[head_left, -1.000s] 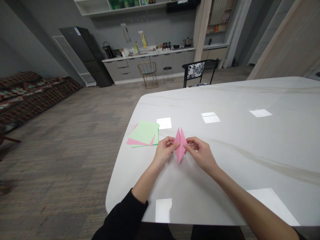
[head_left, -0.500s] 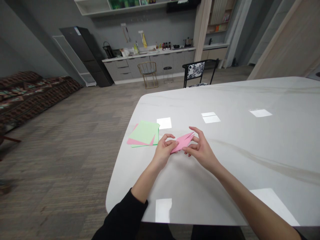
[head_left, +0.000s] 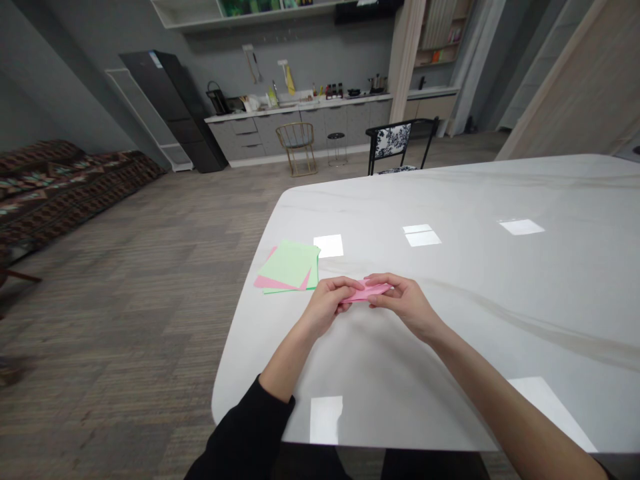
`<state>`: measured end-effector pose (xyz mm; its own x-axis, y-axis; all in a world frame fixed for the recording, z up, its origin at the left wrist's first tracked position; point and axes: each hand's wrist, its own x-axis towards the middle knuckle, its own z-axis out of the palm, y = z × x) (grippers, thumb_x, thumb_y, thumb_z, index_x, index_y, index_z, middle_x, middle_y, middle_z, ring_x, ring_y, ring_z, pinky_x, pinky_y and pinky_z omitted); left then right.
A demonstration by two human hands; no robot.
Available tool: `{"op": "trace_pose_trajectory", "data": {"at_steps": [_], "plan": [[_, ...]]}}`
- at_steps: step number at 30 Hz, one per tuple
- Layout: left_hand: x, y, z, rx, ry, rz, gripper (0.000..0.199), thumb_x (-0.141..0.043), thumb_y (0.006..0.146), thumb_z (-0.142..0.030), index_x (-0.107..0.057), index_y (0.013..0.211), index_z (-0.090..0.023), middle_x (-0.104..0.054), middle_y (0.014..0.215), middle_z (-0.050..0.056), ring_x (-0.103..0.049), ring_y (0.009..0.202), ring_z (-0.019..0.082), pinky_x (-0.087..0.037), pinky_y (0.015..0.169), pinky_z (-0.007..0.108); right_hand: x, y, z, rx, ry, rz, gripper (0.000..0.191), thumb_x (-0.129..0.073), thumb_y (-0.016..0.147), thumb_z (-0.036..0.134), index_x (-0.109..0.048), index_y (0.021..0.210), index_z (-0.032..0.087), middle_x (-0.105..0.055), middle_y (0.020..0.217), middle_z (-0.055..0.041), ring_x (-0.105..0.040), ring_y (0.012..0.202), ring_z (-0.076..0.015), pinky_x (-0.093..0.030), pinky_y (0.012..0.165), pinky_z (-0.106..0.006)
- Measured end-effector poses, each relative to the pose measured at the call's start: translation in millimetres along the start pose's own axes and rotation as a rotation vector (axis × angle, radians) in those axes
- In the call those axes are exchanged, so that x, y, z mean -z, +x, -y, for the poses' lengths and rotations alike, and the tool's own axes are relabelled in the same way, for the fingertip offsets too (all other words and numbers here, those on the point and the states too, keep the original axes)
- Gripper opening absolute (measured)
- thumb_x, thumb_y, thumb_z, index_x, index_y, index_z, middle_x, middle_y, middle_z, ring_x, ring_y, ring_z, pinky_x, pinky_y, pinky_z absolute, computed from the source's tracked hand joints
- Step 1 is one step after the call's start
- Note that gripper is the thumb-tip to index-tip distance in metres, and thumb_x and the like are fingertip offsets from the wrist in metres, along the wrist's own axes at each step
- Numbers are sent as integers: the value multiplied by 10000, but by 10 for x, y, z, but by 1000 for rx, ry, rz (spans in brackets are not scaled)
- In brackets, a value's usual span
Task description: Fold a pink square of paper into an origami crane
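A folded piece of pink paper (head_left: 369,291) is held between my two hands, above the white table (head_left: 400,393). My left hand (head_left: 329,301) pinches its left end, thumb on top. On the right end, my right hand (head_left: 401,298) closes its thumb and fingers round the paper, covering part of it. Left of my left hand lies a stack of loose square sheets (head_left: 287,265), light green on top, with pink and darker green edges showing beneath.
A patterned black-framed chair (head_left: 395,141) stands beyond the far table edge. Farther back are a gold wire chair (head_left: 296,141), a kitchen counter (head_left: 270,113) and a dark fridge (head_left: 175,107). A sofa with a patterned cover (head_left: 65,190) is at the left.
My right hand's fingers have come down and closed on the pink paper, which now lies flatter and more level. The stack of sheets has stayed where it was.
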<state>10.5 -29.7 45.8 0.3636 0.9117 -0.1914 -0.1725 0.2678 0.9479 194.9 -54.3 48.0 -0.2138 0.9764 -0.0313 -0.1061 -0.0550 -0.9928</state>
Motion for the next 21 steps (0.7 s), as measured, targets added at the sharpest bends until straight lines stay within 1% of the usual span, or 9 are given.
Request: {"op": "trace_pose_trajectory", "data": {"at_steps": [3,6,8,10,12,14,16,18,21], "plan": [[-4,-4,-15,-15,-57,-16,187,-666,716,-252,-700,869,-149,-545,618,-11,-441,485,55,-297,459,201,-3,-4,21,-15,-44,-45,382,-794,675,336,-676,1016,211,-693,986,-51,-666,813,-196,-545,765,-359],[-6,1,-24,-45,-144,-38,237,-675,717,-256,-665,934,-161,-595,654,1,-543,549,87,-418,542,206,4,7,1,4,-70,-97,375,-789,680,357,-675,1004,207,-698,981,-58,-670,813,-205,-544,753,-356],[-6,9,-20,-78,-180,-54,242,-683,717,-247,-646,942,-167,-631,696,12,-594,612,103,-468,609,215,11,18,-26,34,-70,-130,345,-781,695,364,-679,984,204,-700,978,-61,-670,833,-208,-539,766,-351],[-4,20,-6,-103,-182,-72,220,-692,718,-232,-640,923,-170,-644,716,11,-610,647,103,-490,659,219,11,26,-50,64,-55,-150,329,-783,695,357,-682,969,206,-690,1033,-68,-670,867,-211,-538,782,-347],[-1,31,17,-119,-154,-93,182,-700,721,-225,-650,885,-164,-641,723,7,-604,652,92,-496,683,217,-1,25,-65,94,-52,-147,330,-796,677,342,-682,960,214,-649,1159,-74,-667,900,-213,-541,795,-346],[5,39,40,-133,-111,-107,146,-708,719,-223,-670,838,-147,-641,748,14,-599,671,91,-501,700,221,-16,18,-67,129,-113,-142,320,-801,667,329,-686,945,221,-611,1230,-73,-657,932,-220,-537,805,-350],[10,39,51,-148,-76,-104,140,-712,721,-224,-692,824,-132,-649,780,29,-604,708,104,-507,726,237,-23,11,-62,164,-221,-161,281,-791,679,329,-694,921,225,-621,1205,-68,-643,959,-230,-527,804,-355],[13,32,45,-158,-69,-72,170,-717,726,-224,-708,864,-124,-666,811,45,-617,743,121,-511,770,263,-13,10,-53,194,-300,-195,250,-780,692,342,-701,898,226,-643,1152,-65,-634,967,-237,-516,795,-357],[10,13,16,-160,-78,-11,259,-744,717,-223,-711,957,-132,-697,842,60,-642,795,144,-499,833,289,24,21,-42,222,-323,-228,246,-772,699,371,-706,884,222,-650,1139,-71,-632,959,-243,-510,784,-363]]}}
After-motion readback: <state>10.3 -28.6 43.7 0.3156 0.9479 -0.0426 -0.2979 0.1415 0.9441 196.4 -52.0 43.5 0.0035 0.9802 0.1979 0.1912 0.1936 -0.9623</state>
